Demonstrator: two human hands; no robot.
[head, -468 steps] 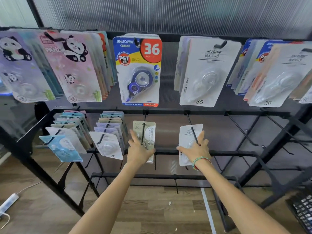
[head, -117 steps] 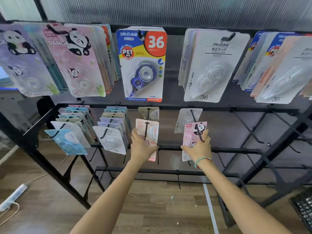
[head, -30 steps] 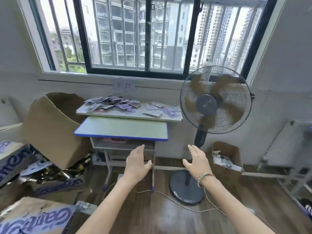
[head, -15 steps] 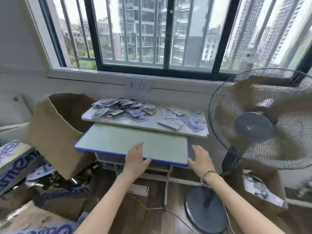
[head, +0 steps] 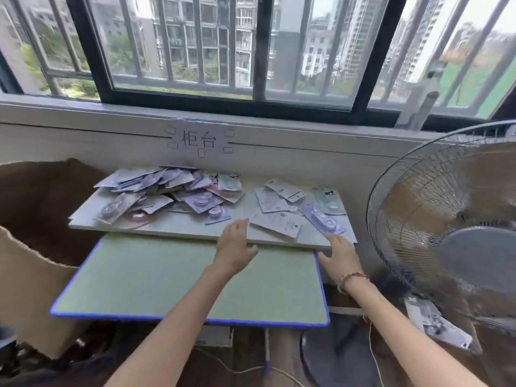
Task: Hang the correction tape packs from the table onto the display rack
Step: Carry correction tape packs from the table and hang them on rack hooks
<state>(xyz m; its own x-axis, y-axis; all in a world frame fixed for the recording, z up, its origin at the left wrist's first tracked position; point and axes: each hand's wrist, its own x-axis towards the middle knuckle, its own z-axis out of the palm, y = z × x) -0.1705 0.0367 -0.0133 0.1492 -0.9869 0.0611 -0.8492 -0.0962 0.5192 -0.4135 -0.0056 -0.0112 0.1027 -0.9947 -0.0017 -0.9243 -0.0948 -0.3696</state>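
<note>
Several correction tape packs lie on a white board [head: 178,229] below the window: a heap [head: 170,195] on its left half and a looser group [head: 296,210] on its right. My left hand [head: 234,247] reaches over the board's front edge with fingers straight, close to a white pack [head: 276,223]. My right hand [head: 339,254] hovers at the board's right front corner, fingers spread, just short of a purple pack [head: 321,223]. Both hands hold nothing. The display rack is out of view.
A green desk [head: 156,277] with a blue rim stands in front of the board. A standing fan [head: 452,224] fills the right side, its base on the floor. A cardboard box [head: 30,247] stands at the left. A loose pack [head: 435,322] lies under the fan.
I have come closer to the desk. Both hands have moved forward over the green desk to the front edge of the board with the packs.
</note>
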